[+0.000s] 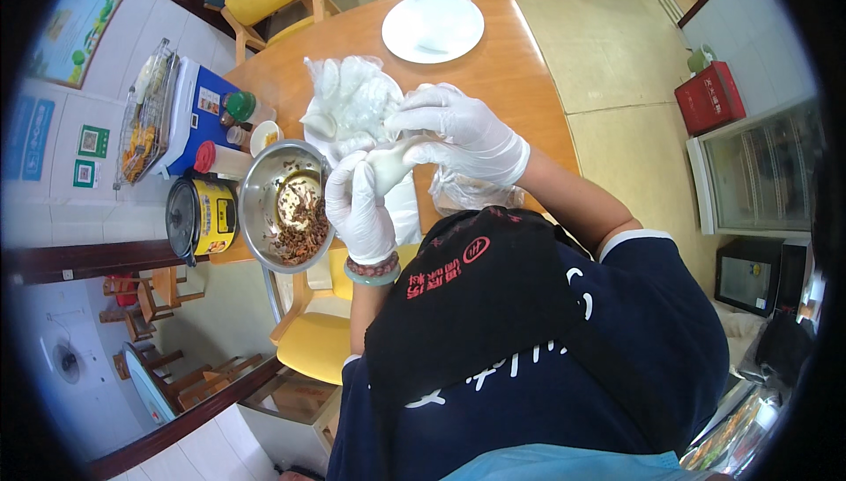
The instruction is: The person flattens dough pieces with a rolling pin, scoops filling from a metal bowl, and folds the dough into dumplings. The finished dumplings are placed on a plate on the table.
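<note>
Both hands wear thin white gloves. A piece of smooth white dough (pixel 390 165) is pinched between my left hand (pixel 362 207) and my right hand (pixel 462 131), above the table. Just left of my left hand stands a steel bowl (pixel 254 217) with a brown chopped filling (pixel 301 236) and some liquid in it. Behind the hands, a white plate (pixel 394 88) bears pale dough pieces (pixel 344 88), partly under clear plastic film. The dough's underside and some fingertips are hidden.
A white oval plate (pixel 433 32) with a plastic bag stands far back on the wooden table (pixel 515 51). A plastic-wrapped item (pixel 462 193) lies beneath my right forearm. At left are a yellow-and-black pot (pixel 205 217), lidded jars (pixel 221 158), a small bowl (pixel 266 137) and a blue-and-white box (pixel 198 117).
</note>
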{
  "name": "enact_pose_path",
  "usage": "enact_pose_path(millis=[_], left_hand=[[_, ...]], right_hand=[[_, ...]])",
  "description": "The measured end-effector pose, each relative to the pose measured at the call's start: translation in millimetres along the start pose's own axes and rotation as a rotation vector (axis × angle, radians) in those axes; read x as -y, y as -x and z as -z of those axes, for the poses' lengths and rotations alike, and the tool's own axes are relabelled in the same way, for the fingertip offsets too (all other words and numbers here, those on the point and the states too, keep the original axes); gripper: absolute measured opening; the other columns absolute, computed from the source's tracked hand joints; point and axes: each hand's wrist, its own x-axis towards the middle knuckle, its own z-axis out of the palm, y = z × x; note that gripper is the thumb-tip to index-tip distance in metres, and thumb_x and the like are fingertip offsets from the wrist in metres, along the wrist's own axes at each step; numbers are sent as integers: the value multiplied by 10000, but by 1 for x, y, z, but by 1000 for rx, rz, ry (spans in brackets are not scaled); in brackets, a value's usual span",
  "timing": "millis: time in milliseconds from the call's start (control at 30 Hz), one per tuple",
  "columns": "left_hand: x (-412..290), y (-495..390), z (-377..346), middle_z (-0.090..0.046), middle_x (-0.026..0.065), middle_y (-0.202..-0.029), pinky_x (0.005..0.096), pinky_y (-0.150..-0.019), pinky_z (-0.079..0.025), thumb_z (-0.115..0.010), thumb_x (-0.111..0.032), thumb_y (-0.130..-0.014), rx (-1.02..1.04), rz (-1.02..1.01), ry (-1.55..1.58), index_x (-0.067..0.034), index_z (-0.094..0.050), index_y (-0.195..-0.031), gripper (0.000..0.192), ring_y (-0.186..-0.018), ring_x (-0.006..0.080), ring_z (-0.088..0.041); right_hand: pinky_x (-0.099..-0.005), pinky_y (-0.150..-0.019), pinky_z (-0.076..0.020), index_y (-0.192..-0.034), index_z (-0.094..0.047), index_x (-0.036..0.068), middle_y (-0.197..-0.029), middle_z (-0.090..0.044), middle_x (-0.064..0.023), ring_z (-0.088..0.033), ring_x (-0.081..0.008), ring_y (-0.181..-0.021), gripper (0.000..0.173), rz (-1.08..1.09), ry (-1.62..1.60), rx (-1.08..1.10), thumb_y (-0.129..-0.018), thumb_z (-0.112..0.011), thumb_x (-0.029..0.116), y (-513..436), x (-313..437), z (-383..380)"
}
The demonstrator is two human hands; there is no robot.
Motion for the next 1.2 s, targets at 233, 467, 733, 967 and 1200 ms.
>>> enact_pose_path(millis=[233, 467, 733, 967, 1200], left_hand=[[-2, 0, -5, -619, 154, -1239, 399, -968, -542, -584, -93, -1003, -16, -17, 15, -13, -616, -1174, 192, -1152, 244, -607], [-16, -3, -3, -628, 134, -1210, 378, -923, -575, -602, -91, -995, -67, 25, 139, -8, -622, -1159, 185, -1097, 227, -637], [-11, -4, -1, -625, 149, -1228, 398, -922, -575, -587, -122, -1006, -52, 16, 111, -9, -615, -1179, 209, -1102, 271, -641], [-12, -3, -3, -623, 132, -1207, 369, -887, -587, -587, -108, -1006, -93, 23, 102, -16, -614, -1184, 202, -1087, 237, -640], [-16, -4, -5, -617, 120, -1184, 377, -850, -611, -590, -120, -1007, -107, 59, 191, -14, -612, -1183, 206, -1075, 237, -640]], right_hand=[[-360, -783, -521, -944, -742, 58, -883, -693, -84, -636, -246, -864, 148, -111, -109, 65, -799, -754, 80, 1, -6, -8], [-315, -739, -540, -1064, -713, 27, -918, -708, -98, -673, -194, -805, 277, -330, -383, 134, -829, -784, 156, 10, -24, 6], [-331, -752, -507, -945, -707, 38, -849, -690, -88, -646, -213, -797, 181, -245, -276, -3, -781, -779, 67, 28, -23, -16], [-334, -697, -482, -908, -706, 62, -793, -682, -91, -627, -228, -747, 124, -276, -260, -51, -794, -754, 55, 26, -24, -28], [-316, -732, -494, -925, -719, 45, -847, -692, -54, -641, -168, -798, 106, -325, -433, -10, -823, -747, 53, 27, -32, -17]])
